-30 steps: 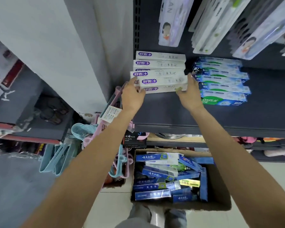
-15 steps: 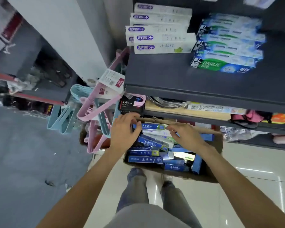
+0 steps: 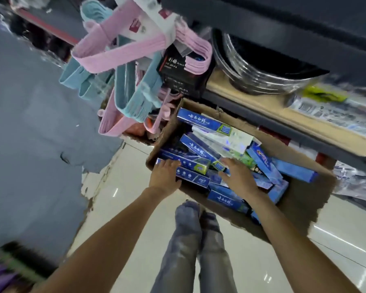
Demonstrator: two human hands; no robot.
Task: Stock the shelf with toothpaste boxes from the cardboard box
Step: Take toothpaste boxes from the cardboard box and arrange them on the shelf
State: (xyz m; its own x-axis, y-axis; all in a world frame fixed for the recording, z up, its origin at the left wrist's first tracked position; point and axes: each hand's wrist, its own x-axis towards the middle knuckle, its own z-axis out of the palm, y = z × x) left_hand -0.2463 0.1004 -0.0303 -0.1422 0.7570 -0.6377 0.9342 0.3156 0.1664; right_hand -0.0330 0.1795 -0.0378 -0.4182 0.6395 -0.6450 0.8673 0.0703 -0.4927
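An open cardboard box (image 3: 302, 206) stands on the floor below the shelving, filled with several toothpaste boxes lying criss-cross, mostly dark blue, one of them white (image 3: 224, 138). My left hand (image 3: 164, 178) is at the near left corner, its fingers curled over the end of a dark blue toothpaste box (image 3: 193, 177). My right hand (image 3: 239, 176) reaches into the middle of the carton with fingers spread, resting on the blue boxes there. Only the dark underside edge of the toothpaste shelf (image 3: 283, 28) shows at the top.
Bundles of pink hangers (image 3: 118, 49) and blue hangers (image 3: 135, 92) hang just left of the carton, with a black packet (image 3: 178, 68) among them. Stacked steel bowls (image 3: 258, 68) sit on the lower wooden shelf. My legs (image 3: 190, 240) stand on pale tile right before the carton.
Both hands left the white boxes on the shelf and dropped into the carton. The view tilted down and closer; the stocked shelf is out of sight.
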